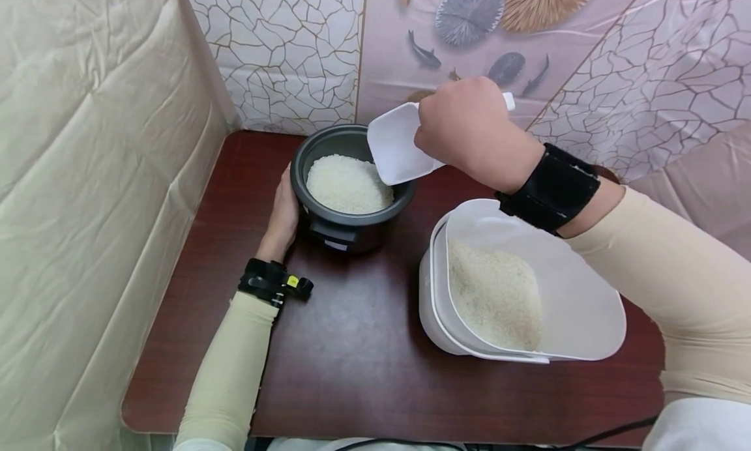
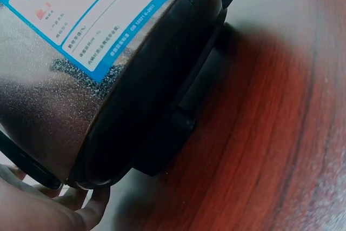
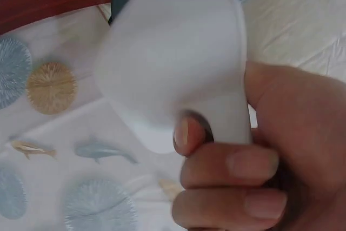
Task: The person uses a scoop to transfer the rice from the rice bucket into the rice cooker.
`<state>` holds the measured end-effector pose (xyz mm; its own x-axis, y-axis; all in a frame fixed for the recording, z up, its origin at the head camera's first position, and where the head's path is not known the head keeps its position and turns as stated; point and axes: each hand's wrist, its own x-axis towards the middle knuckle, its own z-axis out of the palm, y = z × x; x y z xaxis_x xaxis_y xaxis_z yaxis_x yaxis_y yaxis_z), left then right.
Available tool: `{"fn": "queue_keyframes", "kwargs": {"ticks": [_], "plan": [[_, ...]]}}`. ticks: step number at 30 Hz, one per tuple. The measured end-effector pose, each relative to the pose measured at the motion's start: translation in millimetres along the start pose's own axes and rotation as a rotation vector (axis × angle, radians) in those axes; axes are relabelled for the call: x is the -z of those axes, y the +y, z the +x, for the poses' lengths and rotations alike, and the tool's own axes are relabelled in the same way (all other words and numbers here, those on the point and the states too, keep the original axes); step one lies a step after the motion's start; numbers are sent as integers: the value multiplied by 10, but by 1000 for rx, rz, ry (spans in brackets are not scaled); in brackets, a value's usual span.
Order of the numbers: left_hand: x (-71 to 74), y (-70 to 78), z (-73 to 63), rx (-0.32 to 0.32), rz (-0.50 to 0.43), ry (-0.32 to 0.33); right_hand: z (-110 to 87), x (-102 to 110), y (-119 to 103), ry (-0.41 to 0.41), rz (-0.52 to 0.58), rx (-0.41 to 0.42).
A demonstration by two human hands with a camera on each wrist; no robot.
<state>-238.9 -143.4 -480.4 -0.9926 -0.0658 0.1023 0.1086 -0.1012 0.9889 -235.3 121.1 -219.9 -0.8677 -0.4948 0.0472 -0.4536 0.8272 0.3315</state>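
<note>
In the head view a dark rice cooker (image 1: 355, 228) stands lidless on the table, with a mound of white rice (image 1: 346, 184) in its pot. My left hand (image 1: 284, 210) holds the cooker's left side. The left wrist view shows its bent fingers (image 2: 97, 206) against the lower edge of the cooker body (image 2: 48, 101). My right hand (image 1: 466, 125) grips a white scoop (image 1: 399, 145) by its handle, fingers curled round it in the right wrist view. The scoop is tilted over the pot's right rim, and its visible inside is bare. A white bin (image 1: 577, 301) of rice stands to the right.
The table (image 1: 328, 373) is dark reddish wood. A patterned cloth (image 1: 281, 60) hangs behind it, and a pale quilted cover (image 1: 88, 197) rises along the left. A black cable (image 1: 610, 431) runs by the front edge. My right forearm passes above the bin.
</note>
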Motion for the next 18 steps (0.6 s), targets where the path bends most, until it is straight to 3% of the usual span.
{"fn": "queue_keyframes", "kwargs": {"ticks": [5,10,13,18], "plan": [[-11,2,7,15,2,12,-94,-54,-96,215,-58,59],[-11,-5,15,13,4,15,-121,-81,-94,278,-78,83],[-7,0,9,18,3,15,-95,-110,-38,226,-56,76],[2,13,7,20,-18,3,-20,-148,154,-14,92,-14]]}}
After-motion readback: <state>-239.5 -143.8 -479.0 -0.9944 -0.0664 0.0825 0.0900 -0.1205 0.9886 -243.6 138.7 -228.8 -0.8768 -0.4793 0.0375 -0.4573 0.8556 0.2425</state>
